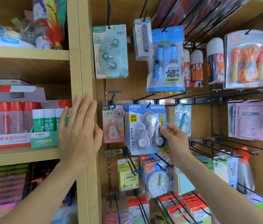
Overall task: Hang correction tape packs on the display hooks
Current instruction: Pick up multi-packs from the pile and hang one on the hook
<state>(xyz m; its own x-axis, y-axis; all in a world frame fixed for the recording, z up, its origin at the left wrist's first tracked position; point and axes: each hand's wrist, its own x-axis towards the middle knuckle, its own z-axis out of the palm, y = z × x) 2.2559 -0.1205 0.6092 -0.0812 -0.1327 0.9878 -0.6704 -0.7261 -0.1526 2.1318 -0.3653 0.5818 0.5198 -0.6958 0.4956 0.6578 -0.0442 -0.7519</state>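
1. Your right hand point(174, 141) pinches the right edge of the blue card pack of three grey correction tapes point(147, 129), which hangs on the black wire hook point(148, 105) just right of the pale wooden upright post point(85, 78). Let go abruptly and it may swing off.
2. Your left hand point(79, 131) lies spread flat against that post; reaching across could knock the pink single-tape pack point(113, 123) hanging beside it.

Your left hand point(79, 131) is raised at centre-left of the frame, palm forward and flat, fingers spread and pointing up, with the bare forearm running down to the lower left corner. Your right hand point(175, 143) sits right of centre, thumb and fingertips pinched together at its upper left, wrist bent, forearm stretching away to the lower right corner.
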